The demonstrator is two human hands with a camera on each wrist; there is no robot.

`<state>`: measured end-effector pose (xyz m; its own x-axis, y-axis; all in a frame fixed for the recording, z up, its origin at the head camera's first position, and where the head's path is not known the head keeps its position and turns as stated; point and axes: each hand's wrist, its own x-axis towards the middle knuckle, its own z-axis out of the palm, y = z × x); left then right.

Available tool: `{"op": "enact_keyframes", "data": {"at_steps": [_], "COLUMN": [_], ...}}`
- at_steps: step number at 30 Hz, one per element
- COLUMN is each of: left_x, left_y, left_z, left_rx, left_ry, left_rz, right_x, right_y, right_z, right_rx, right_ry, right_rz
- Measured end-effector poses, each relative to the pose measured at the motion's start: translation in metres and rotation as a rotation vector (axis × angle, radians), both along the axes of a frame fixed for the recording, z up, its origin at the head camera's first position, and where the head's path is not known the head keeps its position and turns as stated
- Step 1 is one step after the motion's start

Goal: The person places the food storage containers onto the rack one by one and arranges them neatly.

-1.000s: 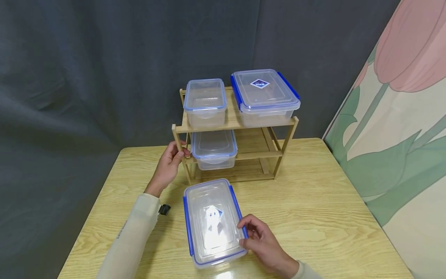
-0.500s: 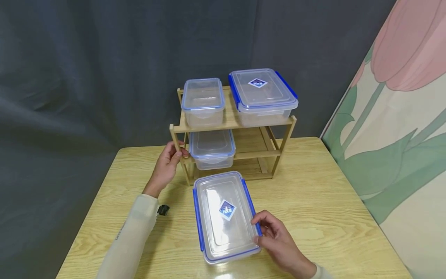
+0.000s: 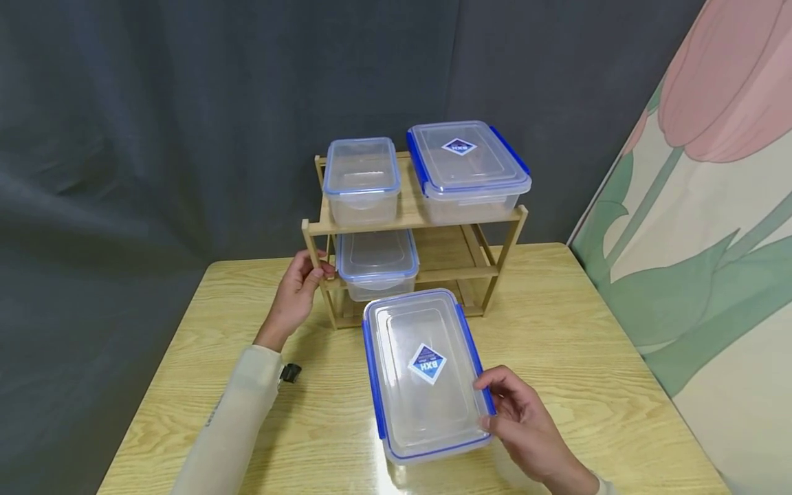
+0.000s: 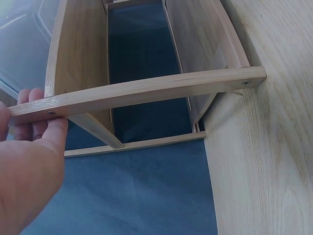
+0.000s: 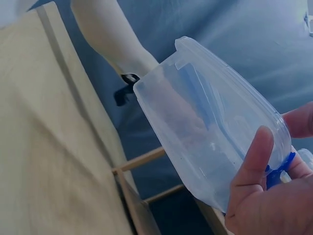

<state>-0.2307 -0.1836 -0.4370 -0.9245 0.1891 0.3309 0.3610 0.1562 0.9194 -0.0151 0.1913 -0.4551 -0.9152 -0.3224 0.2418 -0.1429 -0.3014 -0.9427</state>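
Note:
My right hand [image 3: 526, 419] grips the right side of a clear lidded food container [image 3: 421, 419] with blue side clips and a diamond label. In the right wrist view the container [image 5: 195, 122] is tilted, thumb on its wall. The head view has it in front of the wooden rack, overlapping the lowest shelf. My left hand [image 3: 293, 295] holds the front left post of the wooden rack [image 3: 460, 273]. The left wrist view puts fingers and thumb around that post [image 4: 146, 93]. Just right of this hand, a smaller container [image 3: 379, 258] sits on the middle shelf.
On the top shelf stand a clear container with a light blue rim [image 3: 361, 172] and a larger one with dark blue clips [image 3: 470, 165]. The rack is on a wooden table [image 3: 588, 344]. A dark curtain [image 3: 216, 124] hangs behind, and a tulip-patterned panel [image 3: 711, 275] rises at right.
My right hand has carried the container rightward and a little toward the rack, its label now free of glare. The left hand stays on the post.

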Motion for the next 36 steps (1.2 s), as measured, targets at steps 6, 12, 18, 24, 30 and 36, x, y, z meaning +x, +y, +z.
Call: {"op": "enact_keyframes", "data": {"at_steps": [6,12,18,24,30,36], "left_x": [0.0,0.001,0.001,0.002,0.002,0.002], "left_y": [0.0,0.0,0.001,0.002,0.004,0.005], "left_z": [-0.001,-0.001,0.0,0.0,-0.001,0.001], "left_rx": [-0.006,0.005,0.01,0.035,0.088,0.127], "left_ry": [0.003,-0.01,-0.004,0.016,0.032,0.03], "left_rz": [-0.004,0.002,0.006,0.006,0.016,0.021], "right_x": [-0.001,-0.003,-0.007,-0.015,-0.024,-0.038], "right_y": [0.016,0.03,0.041,0.046,0.053,0.065], "right_z": [0.005,0.011,0.019,0.027,0.032,0.034], "right_rx": [-0.017,-0.012,-0.03,-0.06,-0.064,-0.101], "right_ry": [0.046,0.079,0.1,0.131,0.121,0.112], "right_rz": [-0.031,-0.072,-0.087,-0.099,-0.124,-0.117]}}
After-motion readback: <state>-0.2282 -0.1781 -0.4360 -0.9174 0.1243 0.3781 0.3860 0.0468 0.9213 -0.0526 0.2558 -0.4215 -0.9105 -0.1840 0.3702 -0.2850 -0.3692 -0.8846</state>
